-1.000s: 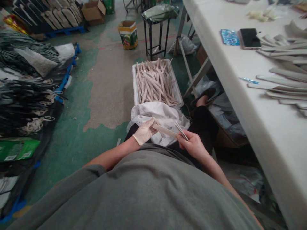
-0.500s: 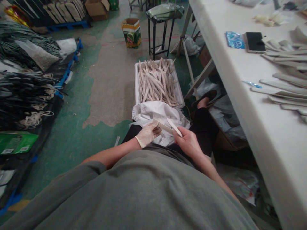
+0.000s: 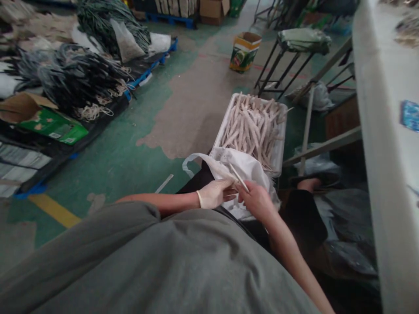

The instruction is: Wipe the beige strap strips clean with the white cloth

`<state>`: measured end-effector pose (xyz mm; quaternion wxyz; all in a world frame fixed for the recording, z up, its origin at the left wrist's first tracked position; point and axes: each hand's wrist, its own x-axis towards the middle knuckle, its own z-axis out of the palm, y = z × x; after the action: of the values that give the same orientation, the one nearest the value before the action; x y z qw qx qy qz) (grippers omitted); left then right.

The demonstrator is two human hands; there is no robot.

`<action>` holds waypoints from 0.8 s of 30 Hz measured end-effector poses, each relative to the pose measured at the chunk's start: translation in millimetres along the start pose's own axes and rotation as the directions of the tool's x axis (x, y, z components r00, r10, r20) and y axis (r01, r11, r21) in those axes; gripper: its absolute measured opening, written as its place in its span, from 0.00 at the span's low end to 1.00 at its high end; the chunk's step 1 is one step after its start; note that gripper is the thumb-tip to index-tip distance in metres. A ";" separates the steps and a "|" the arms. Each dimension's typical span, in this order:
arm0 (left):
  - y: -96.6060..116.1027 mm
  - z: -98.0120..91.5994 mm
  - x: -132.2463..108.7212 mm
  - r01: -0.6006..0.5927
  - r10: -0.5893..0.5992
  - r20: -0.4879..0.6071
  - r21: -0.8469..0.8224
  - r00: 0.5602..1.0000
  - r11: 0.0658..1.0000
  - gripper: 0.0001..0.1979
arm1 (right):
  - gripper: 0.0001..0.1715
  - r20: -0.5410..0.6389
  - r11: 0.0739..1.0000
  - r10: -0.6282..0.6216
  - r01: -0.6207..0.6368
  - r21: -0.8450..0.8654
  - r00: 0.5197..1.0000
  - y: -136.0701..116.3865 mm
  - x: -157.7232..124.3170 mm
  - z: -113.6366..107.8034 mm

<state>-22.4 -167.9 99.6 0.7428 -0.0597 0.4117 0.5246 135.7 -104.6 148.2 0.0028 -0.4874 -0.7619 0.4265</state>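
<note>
Right fingers point(image 3: 247, 188) are clenched on a thin pale strip point(image 3: 238, 175), which juts up and toward the left from the fist, its far end free. Left fingers point(image 3: 230, 188) are bent in, tips right beside the right fingertips; contact area is blurred and partly covered, so cannot tell whether they grasp anything.

Left hand point(image 3: 212, 195) wears a whitish glove, cuff at the wrist; back of hand turned upward, hand pointing to the right. Left forearm comes in nearly level from the left, bare below the grey-green sleeve. Right hand point(image 3: 260, 203) is bare, back of hand up, knuckles toward the left hand. Right forearm rises on a diagonal from the lower right, wrist about straight. Both hands meet low over the lap, in front of the belly.

Under and beyond the hands: white cloth point(image 3: 250, 159) bunched over the lap, with a pale loop point(image 3: 193, 158) sticking out at its left. Just past the cloth, a white tray point(image 3: 284, 144) on the floor, heaped with long pale strips point(image 3: 250, 124) lying at mixed angles. Another pale strip-like piece point(image 3: 164, 183) lies on the floor left of the legs.

Farther out: white worktop point(image 3: 379, 174) along the right, blue packet point(image 3: 410, 115) on it. Ahead, a printed carton point(image 3: 245, 54) and a stool point(image 3: 278, 65) bearing a green wrapped bundle point(image 3: 304, 40). Left, dark cords point(image 3: 75, 74) piled on a blue pallet point(image 3: 144, 78).
</note>
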 end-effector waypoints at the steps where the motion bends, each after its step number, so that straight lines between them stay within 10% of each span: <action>1: 1.3 -1.4 0.6 -0.011 0.011 0.011 -0.007 1.000 1.000 0.10 | 0.26 0.033 1.000 0.001 -0.001 0.024 0.999 -4.5 2.8 1.2; 24: 7.5 5.5 6.4 -0.115 0.117 0.099 -0.021 0.988 0.993 0.14 | 0.27 -0.028 0.993 -0.001 0.004 0.116 1.000 -3.8 5.0 -8.7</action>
<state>-25.0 -157.1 101.4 0.7303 -0.0147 0.3728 0.5723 133.9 -95.9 154.1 0.0424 -0.4912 -0.7363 0.4634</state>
